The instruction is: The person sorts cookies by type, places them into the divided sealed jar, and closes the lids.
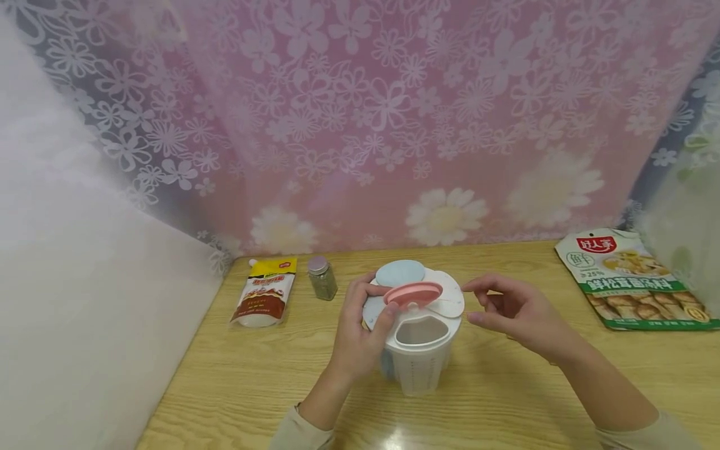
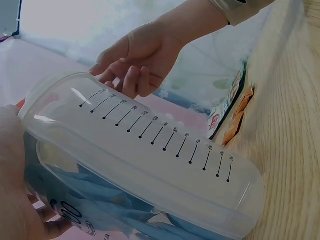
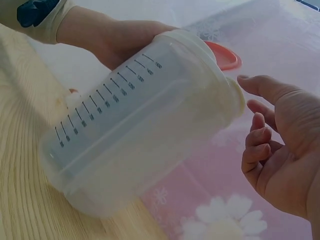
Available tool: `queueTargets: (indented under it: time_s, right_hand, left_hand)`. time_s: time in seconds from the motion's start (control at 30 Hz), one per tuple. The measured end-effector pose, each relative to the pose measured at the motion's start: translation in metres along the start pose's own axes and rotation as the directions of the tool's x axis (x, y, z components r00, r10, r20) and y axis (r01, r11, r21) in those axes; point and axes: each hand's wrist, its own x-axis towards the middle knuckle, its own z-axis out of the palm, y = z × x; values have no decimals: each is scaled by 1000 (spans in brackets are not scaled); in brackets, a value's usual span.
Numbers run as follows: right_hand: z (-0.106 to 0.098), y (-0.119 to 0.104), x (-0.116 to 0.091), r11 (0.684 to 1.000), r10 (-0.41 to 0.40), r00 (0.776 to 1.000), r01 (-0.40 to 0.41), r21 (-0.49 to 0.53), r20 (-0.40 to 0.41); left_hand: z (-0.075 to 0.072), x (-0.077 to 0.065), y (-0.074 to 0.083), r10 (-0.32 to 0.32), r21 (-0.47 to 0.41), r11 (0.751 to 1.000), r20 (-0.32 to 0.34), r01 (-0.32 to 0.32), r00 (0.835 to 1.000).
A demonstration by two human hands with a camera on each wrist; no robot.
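Note:
A clear plastic storage canister [image 1: 419, 365] with several sections and printed measuring marks stands on the table. Its white lid [image 1: 448, 294] carries a pink flip cap [image 1: 415, 292], raised above an uncovered opening, and a pale blue cap [image 1: 400, 273]. My left hand [image 1: 362, 331] grips the canister from the left, thumb over the lid beside the pink cap. On the other side is my right hand [image 1: 520, 312], thumb and forefinger apart right at the lid's edge, the other fingers loosely bent. Blue shapes [image 2: 135, 212] show through the canister's wall in the left wrist view.
At the back left stand a red, white and yellow pouch [image 1: 264, 294] and a small glass jar [image 1: 322, 279] with a lilac cap. A large green and white food packet [image 1: 641, 281] lies at the right. An orange packet [image 2: 239, 117] lies near it. A flowered curtain [image 1: 365, 125] hangs behind.

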Motion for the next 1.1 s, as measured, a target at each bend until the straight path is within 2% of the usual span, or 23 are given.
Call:
queueTargets:
  time_s: [0.13, 0.43, 0.57, 0.8, 0.97, 1.1]
  right_hand:
    - [-10, 5, -7, 999, -45, 998, 44, 13, 50]
    - [-35, 19, -23, 998, -9, 996, 14, -65, 88]
    - [-47, 29, -34, 998, -18, 993, 24, -50, 113]
    - [-69, 46, -54, 996, 81, 973, -84, 3, 217]
    - [-85, 63, -68, 988, 146, 964, -130, -85, 222]
    - [-97, 79, -76, 981, 135, 970, -103, -164, 202]
  left_hand:
    - [-2, 0, 2, 2, -13, 1000, 9, -2, 1000]
    - [-4, 1, 3, -8, -41, 999, 6, 9, 1000]
    - [-3, 0, 3, -1, -48, 999, 3, 1, 1000]
    - [-2, 1, 2, 5, -41, 999, 17, -4, 1000]
    - [-1, 2, 0, 24, -28, 999, 16, -23, 1000]
    - [-2, 1, 1, 20, -13, 1000, 8, -20, 1000]
